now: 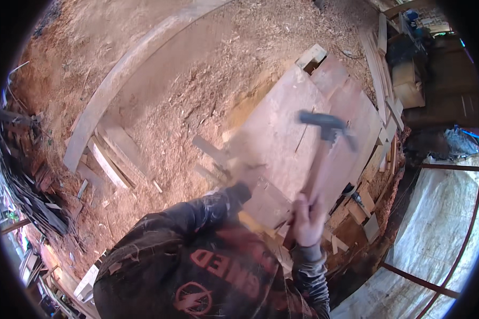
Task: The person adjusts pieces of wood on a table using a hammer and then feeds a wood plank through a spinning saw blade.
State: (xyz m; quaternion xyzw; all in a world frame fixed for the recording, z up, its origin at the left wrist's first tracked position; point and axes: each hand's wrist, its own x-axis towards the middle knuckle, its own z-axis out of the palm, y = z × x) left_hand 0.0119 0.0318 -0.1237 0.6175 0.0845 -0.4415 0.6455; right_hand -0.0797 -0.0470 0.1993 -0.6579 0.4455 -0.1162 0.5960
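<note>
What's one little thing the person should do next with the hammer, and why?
Maybe pause and check the left hand is out of the way, because the right hand holds the hammer by its handle, the hammer's head looks blurry over the boards, and the left hand is blurry too.

Before you is the bench (282, 114), with the hammer (323, 123) in your right hand (308, 220) over it, a drill (352, 193) beside its right edge, a sheet (436, 218) farther right, and on the ground (167, 119) to your left a plank (109, 87) with boards (109, 165) beside its near end
</note>
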